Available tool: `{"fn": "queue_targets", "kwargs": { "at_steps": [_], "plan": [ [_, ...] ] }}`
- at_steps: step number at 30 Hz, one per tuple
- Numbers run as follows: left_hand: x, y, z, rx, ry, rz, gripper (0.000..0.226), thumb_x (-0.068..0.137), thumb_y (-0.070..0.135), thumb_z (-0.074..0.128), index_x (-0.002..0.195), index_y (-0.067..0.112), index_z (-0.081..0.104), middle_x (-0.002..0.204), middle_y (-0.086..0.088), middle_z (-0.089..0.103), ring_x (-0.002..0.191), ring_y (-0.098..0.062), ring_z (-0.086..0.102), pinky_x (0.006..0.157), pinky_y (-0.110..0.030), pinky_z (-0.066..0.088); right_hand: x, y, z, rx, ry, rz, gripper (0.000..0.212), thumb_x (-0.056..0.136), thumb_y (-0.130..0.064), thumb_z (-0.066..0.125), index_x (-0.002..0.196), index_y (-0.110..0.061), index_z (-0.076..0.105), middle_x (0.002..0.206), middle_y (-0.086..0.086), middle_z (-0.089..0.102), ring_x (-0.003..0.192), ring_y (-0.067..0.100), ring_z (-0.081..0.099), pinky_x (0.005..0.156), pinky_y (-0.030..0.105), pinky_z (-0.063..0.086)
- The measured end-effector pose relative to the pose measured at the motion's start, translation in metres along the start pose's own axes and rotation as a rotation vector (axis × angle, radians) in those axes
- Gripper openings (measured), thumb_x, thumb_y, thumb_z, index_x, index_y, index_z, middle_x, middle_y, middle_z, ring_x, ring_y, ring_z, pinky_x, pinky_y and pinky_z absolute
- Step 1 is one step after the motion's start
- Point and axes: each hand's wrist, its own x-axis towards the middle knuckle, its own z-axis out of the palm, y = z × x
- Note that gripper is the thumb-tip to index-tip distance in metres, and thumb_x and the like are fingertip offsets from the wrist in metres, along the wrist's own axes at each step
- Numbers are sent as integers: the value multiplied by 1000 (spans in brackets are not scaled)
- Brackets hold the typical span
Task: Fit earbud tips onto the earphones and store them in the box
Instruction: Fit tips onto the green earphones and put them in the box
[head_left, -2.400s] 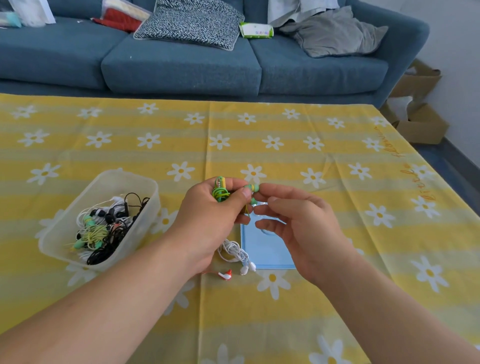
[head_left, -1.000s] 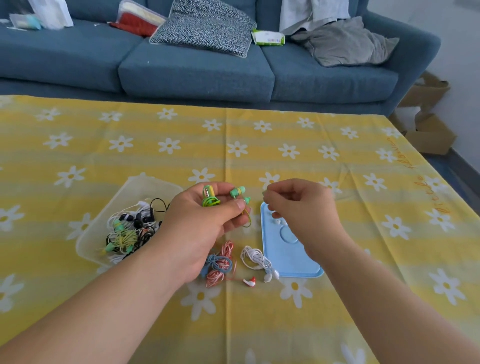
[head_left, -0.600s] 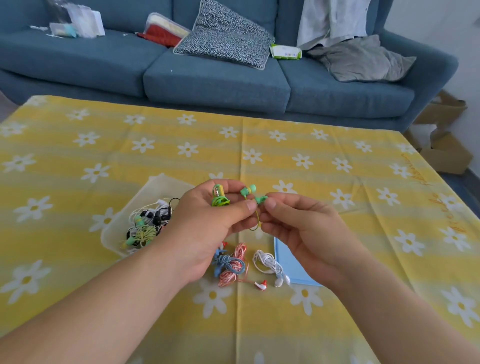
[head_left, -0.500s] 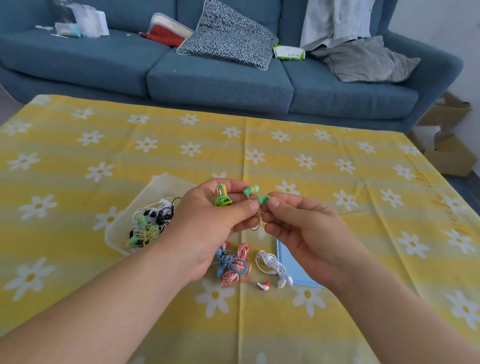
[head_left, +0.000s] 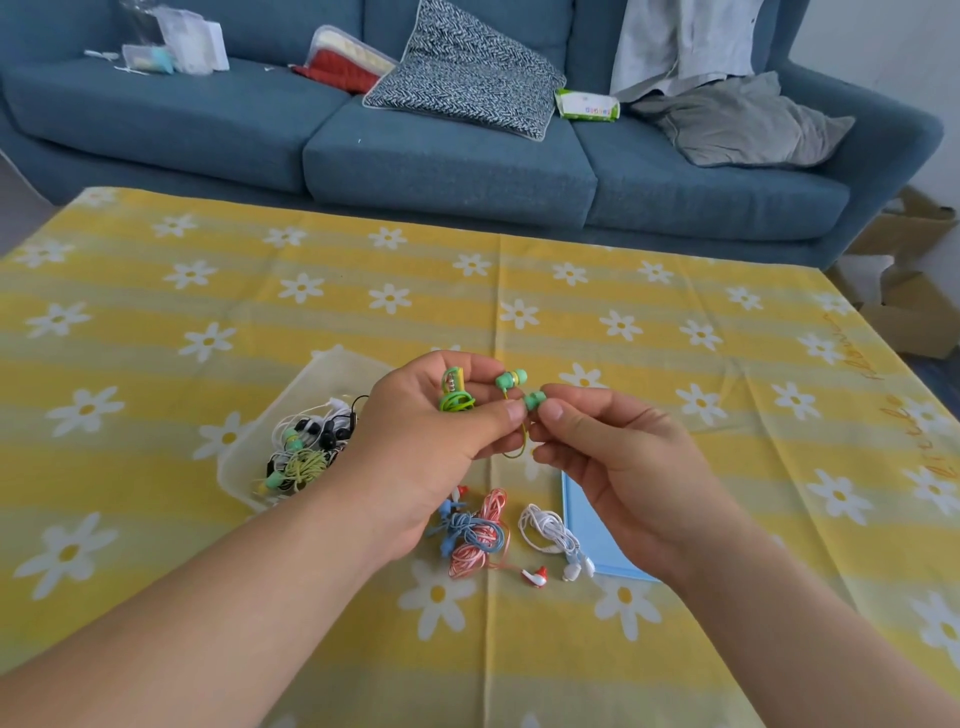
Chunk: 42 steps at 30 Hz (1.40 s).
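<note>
My left hand (head_left: 441, 441) grips the coiled green earphones (head_left: 456, 397) above the table. One green earbud (head_left: 511, 379) sticks up free beside my fingers. My right hand (head_left: 613, 457) pinches the second green earbud (head_left: 534, 401) at its tip, thumb and forefinger meeting my left thumb. The clear plastic box (head_left: 244, 457) sits at the left with several coiled earphones (head_left: 306, 452) inside. A blue lid (head_left: 587, 525) lies flat under my right hand, mostly hidden.
On the yellow daisy tablecloth (head_left: 675, 649) below my hands lie a blue and pink earphone bundle (head_left: 470, 535), a red earbud (head_left: 535, 576) and a white coiled earphone (head_left: 553, 535). A blue sofa (head_left: 447, 156) stands behind the table, cardboard boxes (head_left: 914, 291) at the right.
My right hand came back from the blue lid to the green earbud and now pinches it. The view has shifted, so the table items appear lower and further right.
</note>
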Motion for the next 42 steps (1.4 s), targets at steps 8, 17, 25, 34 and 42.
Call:
{"fn": "queue_targets", "kwargs": {
  "at_steps": [8,17,25,34,42],
  "plan": [
    [0,-3,1,13,32,12,27,83,-9,77,104,7,69,100,-24,76,78,-23,75,78,-35,64,-4,6,1,-192,100,-95,25,74,-9,81,99,-4,80,88,19,77,81,28,72,86,43,59],
    [0,-4,3,25,30,6,28,83,-9,77,105,5,69,101,-27,74,76,-25,74,76,-35,64,-7,4,3,-382,146,-198,11,89,-7,76,90,-16,82,83,13,78,78,27,74,86,47,61],
    [-1,-4,5,35,9,8,29,82,-10,77,106,5,69,91,-16,77,74,-23,75,72,-31,64,-7,-2,-3,-253,108,-137,7,84,3,77,88,-3,77,82,22,76,75,31,72,70,29,60],
    [0,-6,3,66,36,20,28,82,-10,77,103,7,70,83,-9,76,74,-26,75,78,-39,65,-10,7,-3,-558,121,-272,14,90,-8,76,88,-21,80,79,4,78,78,26,75,79,42,62],
    [0,-7,6,107,13,46,27,82,-10,77,101,9,70,77,-2,75,77,-24,76,76,-35,65,-5,4,-8,-165,64,-71,14,94,-9,69,99,2,75,88,21,74,79,28,68,76,37,59]
  ]
}}
